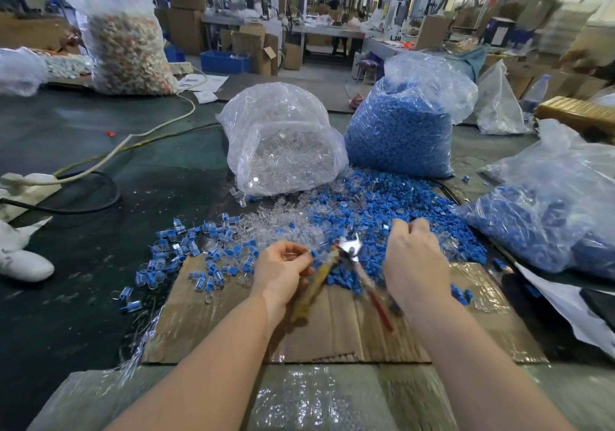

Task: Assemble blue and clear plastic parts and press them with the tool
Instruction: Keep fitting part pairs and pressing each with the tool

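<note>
My left hand (pixel 283 269) pinches a small blue part (pixel 313 253) at its fingertips, just left of the pliers' metal jaws (pixel 349 246). The pliers (pixel 372 289) lie between my hands, one handle yellowish, one red. My right hand (pixel 412 264) is curled over the loose blue parts (pixel 366 204); what its fingers hold is hidden. Loose clear parts (pixel 286 224) lie beyond my left hand. Several assembled blue-and-clear pieces (pixel 199 261) are scattered to the left.
A bag of clear parts (pixel 283 137) and a bag of blue parts (pixel 402 124) stand behind the piles. Another blue-filled bag (pixel 545 217) lies at right. Flattened cardboard (pixel 233 324) covers the table under my hands. Cables (pixel 100 157) run at left.
</note>
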Tool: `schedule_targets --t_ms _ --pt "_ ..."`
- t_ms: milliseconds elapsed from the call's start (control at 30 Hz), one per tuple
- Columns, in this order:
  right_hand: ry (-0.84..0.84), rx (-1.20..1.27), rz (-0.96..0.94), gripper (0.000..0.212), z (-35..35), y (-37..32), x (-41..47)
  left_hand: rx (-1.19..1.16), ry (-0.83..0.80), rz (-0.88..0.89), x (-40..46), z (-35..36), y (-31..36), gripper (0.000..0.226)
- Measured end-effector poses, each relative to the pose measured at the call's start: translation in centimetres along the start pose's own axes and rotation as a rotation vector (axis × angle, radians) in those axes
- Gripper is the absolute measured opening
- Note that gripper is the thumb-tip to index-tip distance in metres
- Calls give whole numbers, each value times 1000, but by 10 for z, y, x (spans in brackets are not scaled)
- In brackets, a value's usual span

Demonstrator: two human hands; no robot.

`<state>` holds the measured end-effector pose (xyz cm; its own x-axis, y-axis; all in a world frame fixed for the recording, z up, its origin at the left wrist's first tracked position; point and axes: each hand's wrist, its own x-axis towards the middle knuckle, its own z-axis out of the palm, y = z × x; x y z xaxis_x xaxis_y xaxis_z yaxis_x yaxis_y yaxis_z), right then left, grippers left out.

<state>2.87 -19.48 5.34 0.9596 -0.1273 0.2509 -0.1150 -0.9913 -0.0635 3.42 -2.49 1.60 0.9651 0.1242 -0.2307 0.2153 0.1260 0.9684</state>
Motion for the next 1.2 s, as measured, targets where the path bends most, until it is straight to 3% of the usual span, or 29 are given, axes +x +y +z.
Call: schedule_targets --t_ms 300,367,500,567,867,1200 --pt "-154 147 35 26 24 -31 -30 97 111 110 -4 8 -13 12" --pt "-224 177 74 39 27 -41 -38 100 121 108 -5 9 -13 13" --pt "-363 139 123 84 29 -56 -44 83 131 79 -7 12 -12 15" --pt "-392 135 151 92 29 -61 -44 30 120 36 -7 14 -11 14" --pt "-396 103 167 94 32 -61 -36 -109 46 -86 -7 20 -4 7" --pt "-226 3 113 53 34 -43 -29 -57 48 -109 -3 6 0 5"
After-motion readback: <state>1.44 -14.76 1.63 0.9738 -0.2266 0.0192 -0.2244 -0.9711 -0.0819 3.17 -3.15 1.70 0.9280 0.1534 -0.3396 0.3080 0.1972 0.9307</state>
